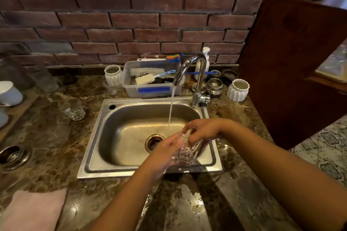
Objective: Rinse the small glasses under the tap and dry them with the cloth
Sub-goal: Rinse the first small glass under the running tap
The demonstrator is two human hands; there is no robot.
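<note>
- Holding one small glass (185, 153) over the front right part of the sink (105, 127), both hands worked on it together, and the running water (170, 110) from the tap (191, 73) fell just behind and to the left of the glass, not into it.
- The glass lay tilted, its long axis running from the base (low, toward the front rim of the sink) up to the mouth, which pointed away toward the stream.
- The left hand (165, 157) was curled around the side and underside of the glass, fingers closed on it and bearing its weight.
- The right hand (201, 131) came in from above, its fingertips (188, 139) bent down at the mouth; whether they reached inside or only pinched the rim could not be told.
- Judged from this layout, the next move called for a short push of the mouth up and back into the stream; the left hand, as carrier, was the better placed to make it.
- A second glass (74, 108) stood upright on the counter (56, 137) left of the sink, well apart from both hands.
- The pink cloth (33, 210) lay flat at the near left of the counter, nearer the left hand, untouched.
</note>
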